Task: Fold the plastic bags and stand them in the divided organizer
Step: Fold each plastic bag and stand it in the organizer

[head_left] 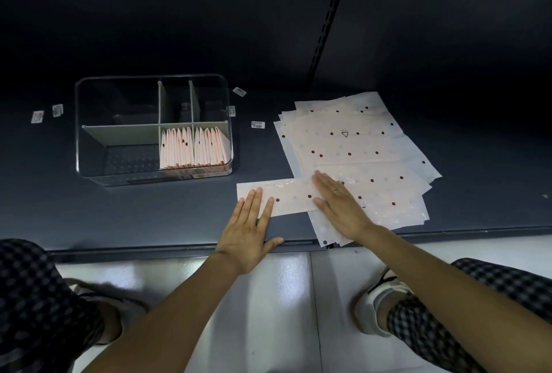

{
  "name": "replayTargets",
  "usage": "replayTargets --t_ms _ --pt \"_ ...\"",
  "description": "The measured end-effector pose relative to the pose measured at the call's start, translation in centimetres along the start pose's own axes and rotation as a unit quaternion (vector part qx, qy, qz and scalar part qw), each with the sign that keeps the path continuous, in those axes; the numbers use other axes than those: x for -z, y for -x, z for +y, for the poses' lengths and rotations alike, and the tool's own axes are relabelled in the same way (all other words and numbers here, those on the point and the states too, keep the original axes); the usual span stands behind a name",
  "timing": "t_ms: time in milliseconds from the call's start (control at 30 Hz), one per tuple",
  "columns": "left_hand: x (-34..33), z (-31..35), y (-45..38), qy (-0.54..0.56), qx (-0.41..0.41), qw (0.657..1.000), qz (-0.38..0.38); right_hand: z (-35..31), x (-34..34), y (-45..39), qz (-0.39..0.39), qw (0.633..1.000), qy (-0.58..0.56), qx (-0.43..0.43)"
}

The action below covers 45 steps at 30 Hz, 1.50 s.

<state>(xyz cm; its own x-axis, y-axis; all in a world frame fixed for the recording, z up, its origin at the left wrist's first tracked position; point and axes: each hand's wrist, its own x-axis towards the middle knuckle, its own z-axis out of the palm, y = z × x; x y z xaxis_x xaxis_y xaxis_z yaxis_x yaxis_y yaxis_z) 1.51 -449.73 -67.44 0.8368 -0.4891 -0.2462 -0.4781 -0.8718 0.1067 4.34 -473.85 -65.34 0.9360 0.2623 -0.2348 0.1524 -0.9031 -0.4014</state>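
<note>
Landmark: clear divided organizer (89,139), standing on a dark shelf (149,217).
Done: two near-right compartments of the organizer hold folded bags (191,148) standing upright, packed side by side.
Unfilled: the organizer's large left compartments and its two far-right ones show no bags.
In hand: a bag folded to a long strip (283,195) lies just right of the organizer's near corner, its right end over the pile.
Left hand (251,223): flat, fingers straight, pressing the strip's left end; grasping nothing.
Right hand (340,202): flat, fingers straight, pressing the strip's right end; grasping nothing.
Left to do: a pile of unfolded bags (358,139) right of the organizer; by my judgement roughly half remains.
</note>
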Motion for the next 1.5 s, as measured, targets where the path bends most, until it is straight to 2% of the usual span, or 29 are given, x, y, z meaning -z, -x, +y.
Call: replayTargets --t_ms 67,133,333,433,600,667,767,867,1033,1100,1133,1167,1233,1267,1300,1333,1400,1500 --pt "-0.1 -0.1 0.1 0.003 -0.002 1.000 0.002 -0.2 0.9 -0.9 0.044 0.998 -0.045 -0.028" --pt "-0.2 -0.4 0.1 0.008 -0.014 1.000 0.004 -0.5 1.9 -2.3 0.053 0.995 -0.049 -0.067" --pt "1.0 -2.7 -0.7 0.087 -0.061 0.994 0.026 -0.7 4.1 -4.5 -0.072 0.992 0.004 -0.102" --pt "2.0 -3.4 -1.4 0.090 -0.060 0.994 0.030 -1.1 4.3 -4.2 -0.104 0.989 0.027 -0.102" --pt "3.2 -3.2 -2.1 0.043 -0.031 0.999 0.006 -2.1 3.9 -2.4 -0.117 0.986 -0.004 -0.121" --pt "3.3 -2.7 -1.8 0.021 -0.020 1.000 0.008 -2.8 3.5 -1.3 -0.141 0.977 -0.056 -0.152" --pt "2.8 -1.8 -0.6 0.024 -0.042 0.999 0.024 -4.2 2.8 0.0 -0.190 0.952 -0.127 -0.203" --pt "1.8 -0.6 1.1 0.080 -0.109 0.990 0.032 -5.5 2.3 1.0 -0.215 0.913 -0.236 -0.255" --pt "1.1 0.4 3.3 0.070 -0.137 0.984 0.087 -7.0 1.7 2.8 -0.261 0.763 -0.441 -0.394" --pt "0.8 0.4 3.6 0.051 -0.125 0.982 0.132 -7.2 1.5 3.5 -0.282 0.735 -0.476 -0.391" --pt "0.7 0.4 3.6 0.050 -0.124 0.979 0.152 -7.2 1.5 3.9 -0.279 0.747 -0.475 -0.373" --pt "0.6 0.2 3.6 0.052 -0.125 0.976 0.168 -7.1 1.5 4.2 -0.262 0.794 -0.436 -0.332" --pt "0.5 -0.1 3.7 0.064 -0.119 0.974 0.183 -6.2 1.6 4.6 -0.175 0.944 -0.207 -0.187" --pt "0.5 -0.2 3.7 0.074 -0.114 0.973 0.187 -5.7 1.7 4.7 -0.118 0.985 -0.083 -0.097" --pt "0.5 -0.3 3.8 0.088 -0.109 0.972 0.190 -5.2 1.9 4.6 -0.083 0.996 -0.008 -0.021" --pt "0.5 -0.3 3.8 0.109 -0.103 0.970 0.191 -4.9 2.1 4.5 -0.068 0.997 0.019 0.043" --pt "0.5 -0.2 4.0 0.172 -0.084 0.965 0.181 -4.6 1.7 3.9 -0.082 0.986 0.046 0.139" --pt "0.3 -0.2 4.1 0.247 -0.050 0.955 0.154 -5.1 -0.4 3.1 -0.086 0.981 0.031 0.172"
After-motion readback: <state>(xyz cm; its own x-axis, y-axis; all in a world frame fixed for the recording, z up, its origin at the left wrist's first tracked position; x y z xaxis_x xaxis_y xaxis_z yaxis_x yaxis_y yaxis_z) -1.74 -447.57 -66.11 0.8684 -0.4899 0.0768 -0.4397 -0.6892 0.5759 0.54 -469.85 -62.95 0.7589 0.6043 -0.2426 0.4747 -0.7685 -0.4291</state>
